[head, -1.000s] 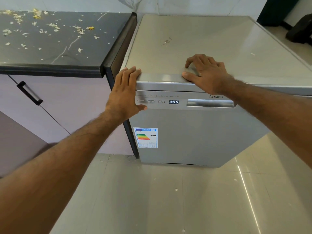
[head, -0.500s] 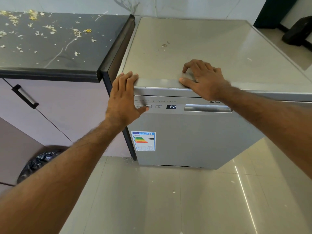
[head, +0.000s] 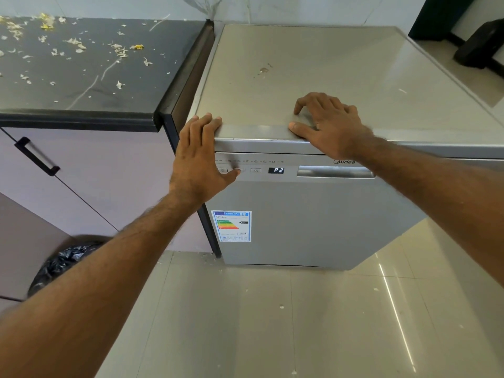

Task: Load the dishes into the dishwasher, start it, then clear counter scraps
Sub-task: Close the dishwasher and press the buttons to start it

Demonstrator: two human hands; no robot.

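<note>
The silver dishwasher point(head: 313, 219) stands with its door closed, and its display point(head: 276, 170) reads P2. My left hand point(head: 199, 159) lies over the front left corner of the top, fingers straight on the top edge, thumb pressing the second button point(head: 239, 170) of the control panel. My right hand point(head: 327, 124) rests flat on the top's front edge, fingers spread. Vegetable scraps point(head: 120, 50) lie scattered over the dark counter point(head: 81, 85) to the left. No dishes are in sight.
A cabinet door with a black handle point(head: 36, 156) sits below the counter. A bin lined with a black bag point(head: 62, 263) stands on the floor at the left, partly behind my forearm. Small scraps dot the tiled floor point(head: 272, 323). A dark object point(head: 480, 47) sits at the far right.
The display went from 888 to P2 and stays at P2. My left thumb moved from the first button to the second. The right hand has stayed in place.
</note>
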